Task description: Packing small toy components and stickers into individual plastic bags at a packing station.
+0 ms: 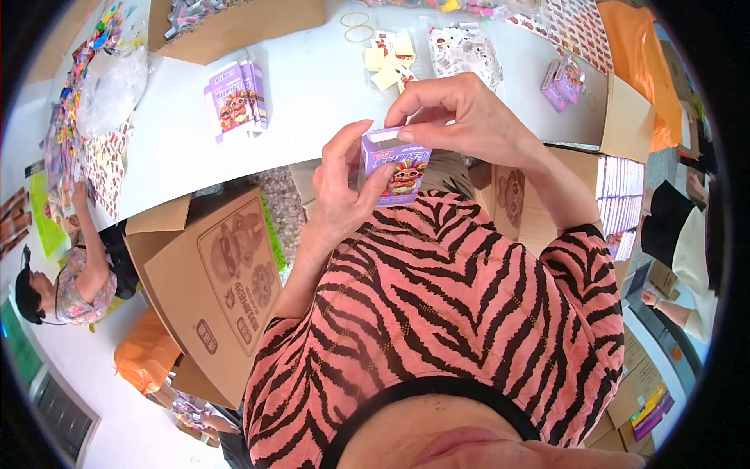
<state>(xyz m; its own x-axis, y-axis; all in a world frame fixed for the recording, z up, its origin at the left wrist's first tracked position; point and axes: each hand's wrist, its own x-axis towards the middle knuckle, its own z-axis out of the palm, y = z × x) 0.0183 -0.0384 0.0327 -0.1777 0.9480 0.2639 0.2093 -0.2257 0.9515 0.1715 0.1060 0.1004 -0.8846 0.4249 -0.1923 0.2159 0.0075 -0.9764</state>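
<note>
A small purple box (pixel 400 187) with cartoon figures on its front is upright in front of my chest, its top open. My left hand (pixel 341 187) is wrapped round its left side, thumb across the front. My right hand (pixel 469 117) is closed at the top edge, thumb on the rim and fingers bent behind it; whether it pinches a flap is partly hidden. On the white table beyond lie flat purple cartons (pixel 237 105), a heap of pale yellow cards (pixel 383 66) and a pile of white printed packets (pixel 466 59).
An open cardboard box (pixel 242 35) of small packets stands at the far left. Purple boxes (pixel 564 82) sit at the right. Below the table's edge are a large carton (pixel 215 289) and one packed with boxes (pixel 621 195). A person (pixel 74 273) works at the left.
</note>
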